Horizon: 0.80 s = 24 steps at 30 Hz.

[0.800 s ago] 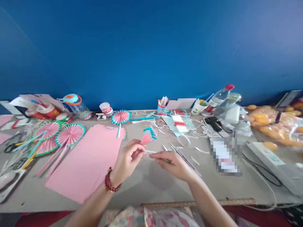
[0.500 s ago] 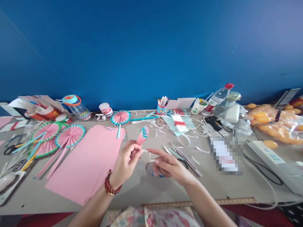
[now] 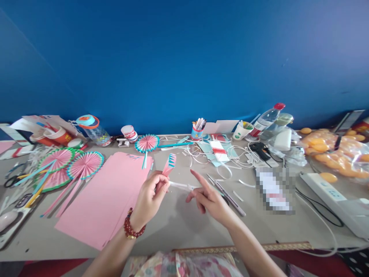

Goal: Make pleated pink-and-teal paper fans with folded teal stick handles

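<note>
- Above the worktop (image 3: 184,234), pinched in the left hand (image 3: 152,191): pleated pink paper (image 3: 169,163), turquoise-edged, with a pale, narrow strip (image 3: 180,186) stretching rightward.
- Right hand (image 3: 208,196): forefinger extended, others bent, near the strip's far end; cannot tell whether it grips it.
- Against the wall (image 3: 184,69): a cup (image 3: 197,133) holding pens (image 3: 198,123); a clear, red-capped bottle (image 3: 263,118), label illegible.

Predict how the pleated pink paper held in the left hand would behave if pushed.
The pleated pink paper is probably light: the left hand holds it up by one end. It may flex and fan apart rather than stay stiff, given its zigzag turquoise edge.
</note>
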Available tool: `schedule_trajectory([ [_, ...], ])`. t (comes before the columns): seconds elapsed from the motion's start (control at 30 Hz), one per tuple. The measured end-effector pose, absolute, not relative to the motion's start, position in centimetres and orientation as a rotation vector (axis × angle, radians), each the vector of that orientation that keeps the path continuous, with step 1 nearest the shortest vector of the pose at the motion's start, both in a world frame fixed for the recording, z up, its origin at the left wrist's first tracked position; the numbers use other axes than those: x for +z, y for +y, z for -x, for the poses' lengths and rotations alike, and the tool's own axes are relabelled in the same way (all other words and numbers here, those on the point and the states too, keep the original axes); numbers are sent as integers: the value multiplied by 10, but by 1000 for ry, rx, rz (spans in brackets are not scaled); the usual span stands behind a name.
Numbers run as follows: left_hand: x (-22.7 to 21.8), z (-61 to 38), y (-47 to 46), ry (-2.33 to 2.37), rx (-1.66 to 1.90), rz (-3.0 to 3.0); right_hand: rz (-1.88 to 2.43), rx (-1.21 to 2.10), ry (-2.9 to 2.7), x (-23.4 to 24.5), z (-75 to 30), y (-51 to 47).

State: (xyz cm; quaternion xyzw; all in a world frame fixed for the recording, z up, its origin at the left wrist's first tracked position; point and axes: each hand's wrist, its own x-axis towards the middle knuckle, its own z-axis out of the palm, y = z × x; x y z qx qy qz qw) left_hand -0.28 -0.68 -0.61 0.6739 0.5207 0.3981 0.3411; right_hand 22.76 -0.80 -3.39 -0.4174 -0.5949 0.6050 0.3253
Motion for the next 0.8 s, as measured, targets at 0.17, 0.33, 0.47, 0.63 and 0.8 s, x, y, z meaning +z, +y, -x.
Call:
schedule_trajectory([
  [0.17, -8, 3, -6, 1375, 1010, -1678, 1184, 1293, -1630, -38, -227, -4],
  [0.33, -12, 3, -6, 1348, 1011, -1550, 1316, 1075, -1512, -35, -220, -6],
  [0.47, -15, 3, -7, 1301, 996, -1394, 1298, 974, -1576, -32, -218, -6],
  [0.63, -18, 1, -7, 1220, 1033, -1312, 1241, 885, -1642, -28, -221, -1],
  [0.8, -21, -4, -8, 1073, 1008, -1251, 1210, 781, -1795, -6, -234, 5],
])
